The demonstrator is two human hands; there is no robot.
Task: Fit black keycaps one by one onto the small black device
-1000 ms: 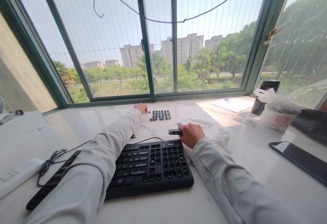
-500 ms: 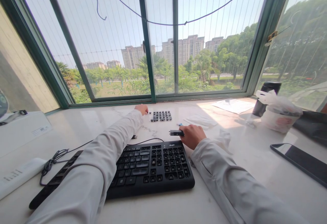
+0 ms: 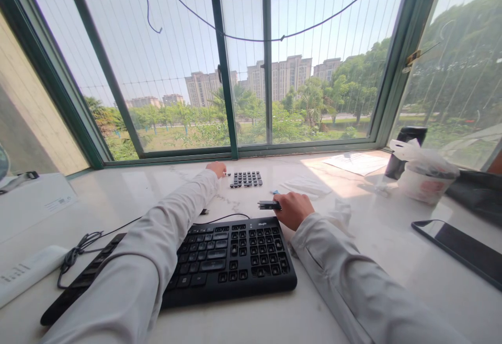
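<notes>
A black keyboard [image 3: 219,260] lies on the white sill in front of me, partly hidden under my left sleeve. My left hand [image 3: 216,169] reaches far forward, fingers curled at the left end of a neat group of several loose black keycaps [image 3: 246,179]; whether it holds one I cannot tell. My right hand [image 3: 292,209] rests just behind the keyboard's top right corner and grips a small black tool [image 3: 269,205] that sticks out to the left.
A phone [image 3: 458,250] lies face up at the right. A bagged white cup [image 3: 421,176] and a dark tumbler [image 3: 403,145] stand at the far right, papers [image 3: 356,162] near the window. A white box [image 3: 27,203] and a power strip [image 3: 23,276] sit at left.
Both hands stay where they were; only the camera has shifted slightly.
</notes>
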